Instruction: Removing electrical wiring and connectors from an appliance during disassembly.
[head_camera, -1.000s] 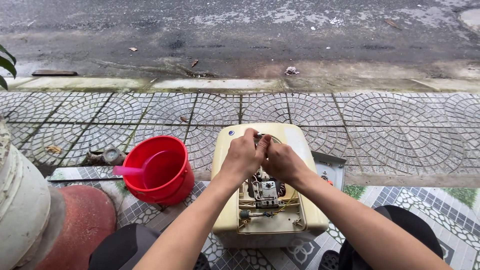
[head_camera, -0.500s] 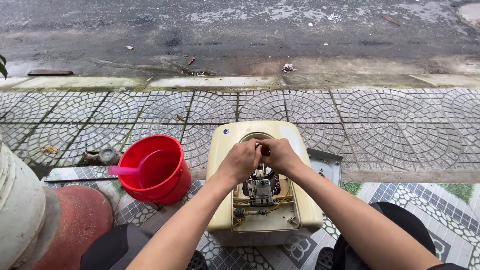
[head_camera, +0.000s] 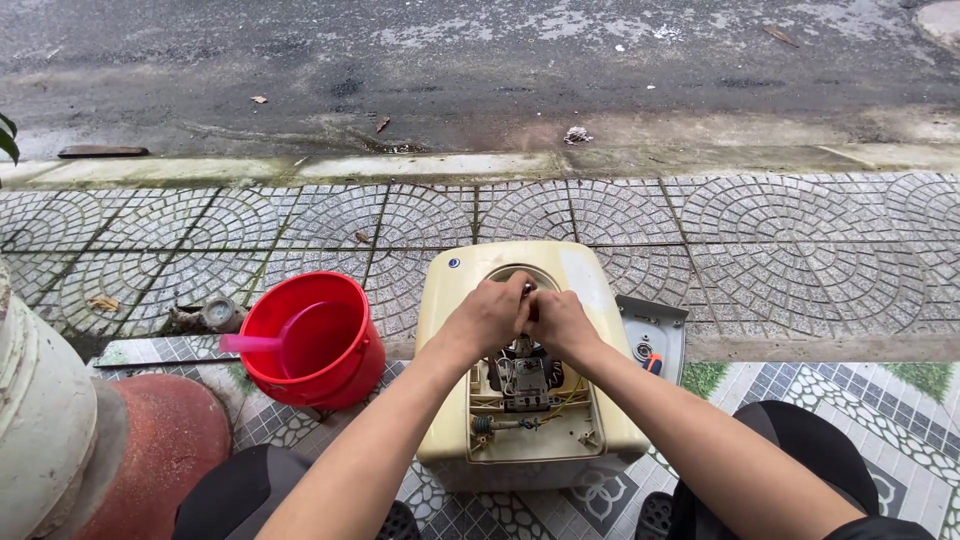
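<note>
- Both hands were down on the cream-coloured water heater (head_camera: 520, 360), which lay open on the patterned paving with its wiring exposed.
- The left hand (head_camera: 487, 315) was curled shut around something at the heater's round opening; the right hand (head_camera: 558, 320) pressed in against it, fingers closed on the same spot. What they gripped was hidden under the knuckles.
- Just below the hands, inside the heater, sat the thermostat block (head_camera: 524, 378) with thin wires (head_camera: 560, 400) trailing toward the near edge.
- Left of the heater stood a red bucket (head_camera: 312, 340) with a pink scoop (head_camera: 262, 343) in it, close but not touching.
- Right of the heater, the grey cover panel (head_camera: 655, 332) leaned on the tiles.
- My read: a two-handed grip like that wanted a steady, square pull or twist, wrists kept clear of those wires, and the casing held from rocking.
</note>
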